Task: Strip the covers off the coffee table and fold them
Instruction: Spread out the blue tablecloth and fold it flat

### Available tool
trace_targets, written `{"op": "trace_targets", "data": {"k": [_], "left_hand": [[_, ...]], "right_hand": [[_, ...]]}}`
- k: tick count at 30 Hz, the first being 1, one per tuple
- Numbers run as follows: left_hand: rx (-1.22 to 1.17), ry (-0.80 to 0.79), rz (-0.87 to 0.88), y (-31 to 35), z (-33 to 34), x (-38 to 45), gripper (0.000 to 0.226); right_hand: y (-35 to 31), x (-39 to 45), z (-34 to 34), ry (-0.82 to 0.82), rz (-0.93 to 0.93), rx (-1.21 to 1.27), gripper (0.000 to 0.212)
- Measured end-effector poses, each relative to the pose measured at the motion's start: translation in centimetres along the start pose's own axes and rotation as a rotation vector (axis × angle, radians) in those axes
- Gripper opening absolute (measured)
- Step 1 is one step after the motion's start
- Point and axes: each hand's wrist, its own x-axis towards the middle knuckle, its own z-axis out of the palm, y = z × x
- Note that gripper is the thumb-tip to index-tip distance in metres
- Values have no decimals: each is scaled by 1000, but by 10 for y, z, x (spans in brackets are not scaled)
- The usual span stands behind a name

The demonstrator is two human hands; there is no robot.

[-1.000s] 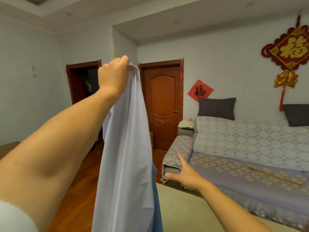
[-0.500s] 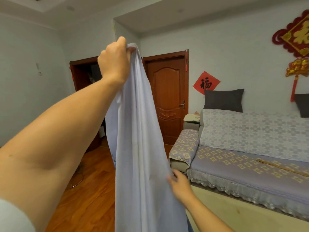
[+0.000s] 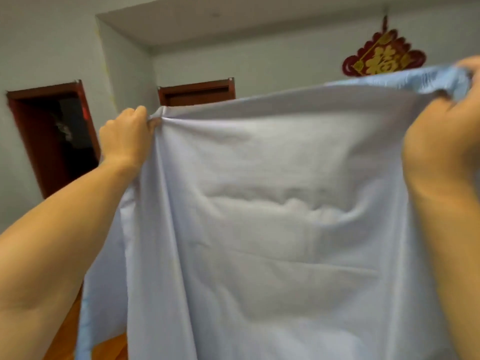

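A pale blue-white cover [image 3: 272, 203] hangs spread out in front of me, filling most of the view. My left hand [image 3: 127, 136] grips its upper left corner at about door-top height. My right hand [image 3: 446, 141] grips the upper right edge, higher up and close to the camera, with the cloth bunched over its fingers. The top edge stretches taut between both hands and the rest falls below the frame. The coffee table is hidden behind the cover.
An open dark doorway [image 3: 54, 141] stands at the left, and the top of a closed wooden door [image 3: 197, 92] shows above the cloth. A red and gold wall ornament [image 3: 384, 58] hangs at the upper right. A strip of wooden floor [image 3: 67, 333] shows at the lower left.
My right hand rose from low beside the hanging cloth and took its upper edge. The cover went from a narrow hanging bundle to a wide spread sheet hiding the sofa.
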Motion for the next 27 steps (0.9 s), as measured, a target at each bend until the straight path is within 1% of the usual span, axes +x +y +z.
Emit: {"op": "trace_targets", "data": {"k": [1, 2, 3, 4, 6, 7, 9, 10, 12, 14, 15, 16, 17, 18, 19, 20, 21, 22, 23, 24, 25, 26, 27], "left_hand": [[-11, -4, -13, 3, 15, 4, 40], [-22, -19, -19, 7, 35, 7, 41], [-40, -50, -31, 11, 56, 7, 41], [-63, -91, -42, 15, 77, 4, 41], [-111, -180, -28, 27, 130, -7, 40], [-128, -235, 2, 37, 161, -17, 40], [-166, -365, 114, 59, 219, -43, 40], [-178, -435, 171, 71, 253, -58, 40], [-169, -538, 243, 94, 317, -77, 38], [-130, -580, 279, 124, 368, -71, 34], [-128, -580, 246, 144, 397, -59, 29], [-157, -551, 172, 165, 421, -42, 25], [-217, -530, 54, 189, 452, -28, 25], [-304, -534, -109, 211, 477, -20, 29], [-415, -555, -259, 235, 502, -24, 35], [-518, -619, -345, 261, 529, -42, 43], [-559, -748, -333, 285, 558, -83, 54], [-526, -869, -221, 299, 580, -137, 68], [-467, -954, -65, 308, 594, -208, 79], [-423, -978, 95, 310, 599, -284, 82], [-412, -966, 210, 304, 597, -364, 78], [-461, -1017, 250, 293, 586, -433, 73], [-497, -1097, 274, 278, 569, -501, 71]], "right_hand": [[-5, 7, 11, -14, -59, -45, 17], [-6, 7, 28, -70, -122, -121, 21], [-4, 1, 45, -182, -182, -225, 24], [9, -10, 68, -342, -228, -330, 26], [63, -42, 111, -671, -212, -556, 24], [97, -61, 129, -797, -172, -661, 24], [158, -92, 150, -936, -106, -824, 28], [186, -105, 165, -972, -116, -930, 29], [231, -123, 198, -1009, -197, -1115, 27], [259, -124, 237, -1018, -186, -1153, 28], [272, -123, 263, -974, -159, -1137, 28], [279, -118, 287, -893, -111, -1085, 27], [291, -115, 312, -806, -41, -1028, 26], [303, -118, 330, -741, 42, -960, 25], [315, -128, 344, -722, 98, -914, 25], [339, -153, 356, -748, 137, -896, 28], [366, -189, 363, -821, 191, -877, 34], [390, -226, 365, -942, 280, -803, 49], [416, -270, 360, -1107, 408, -684, 73], [441, -318, 349, -1290, 532, -630, 96], [466, -371, 331, -1502, 577, -661, 105], [481, -418, 309, -1707, 537, -747, 101], [496, -467, 277, -1867, 459, -838, 93]]}}
